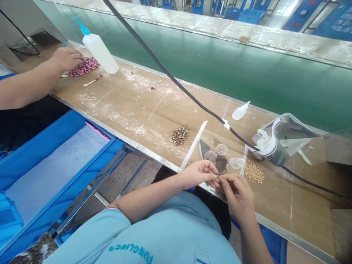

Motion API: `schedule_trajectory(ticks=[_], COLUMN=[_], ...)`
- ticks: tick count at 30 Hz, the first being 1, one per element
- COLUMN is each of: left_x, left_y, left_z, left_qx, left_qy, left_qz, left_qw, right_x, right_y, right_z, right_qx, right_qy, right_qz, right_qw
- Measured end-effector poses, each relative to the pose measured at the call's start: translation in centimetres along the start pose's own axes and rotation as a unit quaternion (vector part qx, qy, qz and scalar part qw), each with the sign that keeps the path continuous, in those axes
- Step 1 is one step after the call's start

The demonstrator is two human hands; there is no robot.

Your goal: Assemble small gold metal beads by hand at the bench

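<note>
My left hand (200, 173) and my right hand (238, 191) meet at the table's near edge, fingertips pinched together on a small gold-coloured piece (218, 178). Its exact kind is too small to make out. Just beyond lie a grey-brown cloth (220, 162) and a small clear cup (221, 149) with a thin stick across it. Another clear, shallow cup (235, 163) is beside them. To the right of it is a pile of tan beads (254, 172). Farther left, a heap of small dark and gold pieces (179, 135) rests on the brown tabletop.
A black cable (170, 75) crosses above the table. A small white bottle (241, 110) and a clear bag (295, 128) lie to the right. At far left, another person's hand (66, 58) is over purple-orange pieces (87, 66), near a glue bottle (100, 53). A blue crate (55, 135) stands below.
</note>
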State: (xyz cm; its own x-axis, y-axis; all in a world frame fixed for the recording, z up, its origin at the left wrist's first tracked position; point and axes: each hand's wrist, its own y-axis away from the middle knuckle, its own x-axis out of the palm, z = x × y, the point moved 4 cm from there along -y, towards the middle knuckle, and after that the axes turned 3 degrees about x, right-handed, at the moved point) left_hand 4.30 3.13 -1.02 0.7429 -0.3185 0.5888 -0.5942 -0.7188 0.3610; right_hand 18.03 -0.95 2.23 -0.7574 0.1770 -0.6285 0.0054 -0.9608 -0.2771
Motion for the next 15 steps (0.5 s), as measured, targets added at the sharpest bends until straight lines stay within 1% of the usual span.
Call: schedule_trajectory(ticks=[6, 10, 15], left_x=[-0.03, -0.01, -0.08], left_y=[0.04, -0.03, -0.06], left_z=[-0.02, 0.02, 0.06], left_qx=[0.001, -0.001, 0.002], left_qy=[-0.002, -0.002, 0.004], left_qz=[0.001, 0.001, -0.001], left_qw=[1.000, 1.000, 1.000], right_x=[-0.04, 0.08, 0.30], right_y=[0.03, -0.18, -0.17], right_z=[-0.04, 0.29, 0.46], right_qx=[0.009, -0.006, -0.013], right_qy=[0.005, 0.017, 0.017], right_qz=[0.004, 0.010, 0.000], right_qw=[1.000, 1.000, 1.000])
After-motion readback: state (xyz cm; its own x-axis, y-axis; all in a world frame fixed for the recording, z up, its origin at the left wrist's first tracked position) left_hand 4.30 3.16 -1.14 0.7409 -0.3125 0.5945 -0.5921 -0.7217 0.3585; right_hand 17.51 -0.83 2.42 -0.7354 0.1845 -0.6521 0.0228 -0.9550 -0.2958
